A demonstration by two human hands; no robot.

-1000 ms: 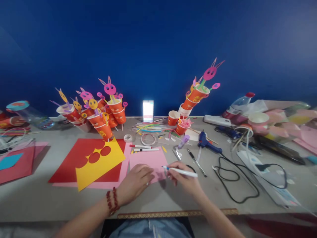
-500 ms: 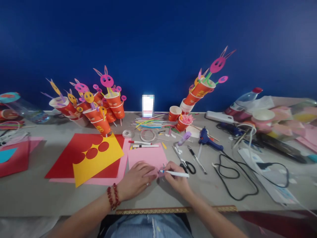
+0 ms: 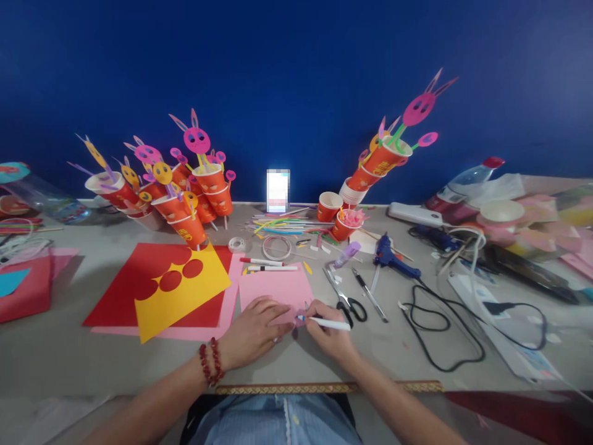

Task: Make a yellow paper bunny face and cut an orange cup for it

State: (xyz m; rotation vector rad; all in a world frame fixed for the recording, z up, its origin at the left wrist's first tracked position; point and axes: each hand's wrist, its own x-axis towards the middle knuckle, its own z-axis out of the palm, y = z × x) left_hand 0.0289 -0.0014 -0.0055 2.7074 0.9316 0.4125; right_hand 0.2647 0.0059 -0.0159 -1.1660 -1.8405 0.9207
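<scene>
A sheet of pink paper (image 3: 273, 286) lies on the table in front of me. My left hand (image 3: 254, 330) rests flat across its lower left part, fingers stretched out, with a red bead bracelet at the wrist. In my right hand (image 3: 327, 334) is a white marker (image 3: 331, 324), pinched between thumb and fingers. Its bluish tip points left at the paper, close to my left fingertips; whether it touches is too small to tell. Beyond the sheet lie a red marker (image 3: 262, 262) and a white marker with a dark band (image 3: 273, 269).
Scissors (image 3: 345, 300), a pen (image 3: 368, 293) and a blue glue gun (image 3: 393, 259) lie to the right, with black cable and a power strip (image 3: 500, 327). On the left, yellow paper (image 3: 185, 296) covers red paper (image 3: 115, 290). Decorated cups (image 3: 185, 216) stand behind; a bright phone (image 3: 278, 190) leans on the wall.
The camera view has shifted slightly. Both hands stay at the pink paper, and the marker in my right hand has moved only very little.
</scene>
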